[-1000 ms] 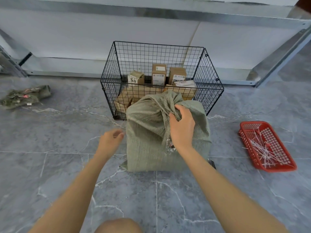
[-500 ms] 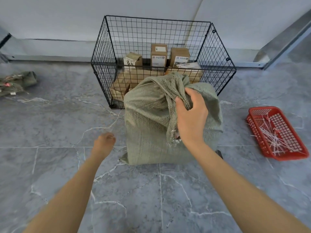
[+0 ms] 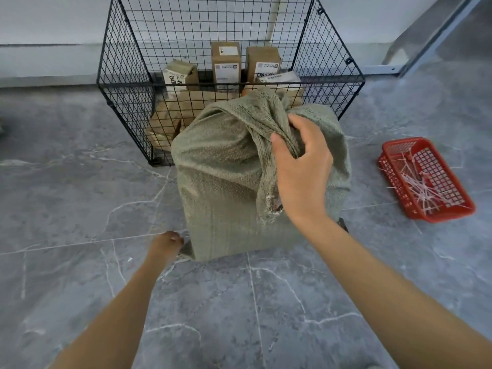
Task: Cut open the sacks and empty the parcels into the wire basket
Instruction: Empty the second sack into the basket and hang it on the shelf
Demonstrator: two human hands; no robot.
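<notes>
My right hand (image 3: 302, 169) clamps the gathered neck of the green woven sack (image 3: 221, 177), fingers curled into its folds. My left hand (image 3: 165, 242) sits low at the sack's near left corner, fingers bent; whether it grips the cloth I cannot tell. The sack stands upright on the grey tiled floor (image 3: 80, 182), against the front of the wire basket (image 3: 125, 83), where cardboard parcels (image 3: 226, 62) are piled. Well to the right, a red plastic tray (image 3: 394, 145) holds white cable ties (image 3: 423, 185).
</notes>
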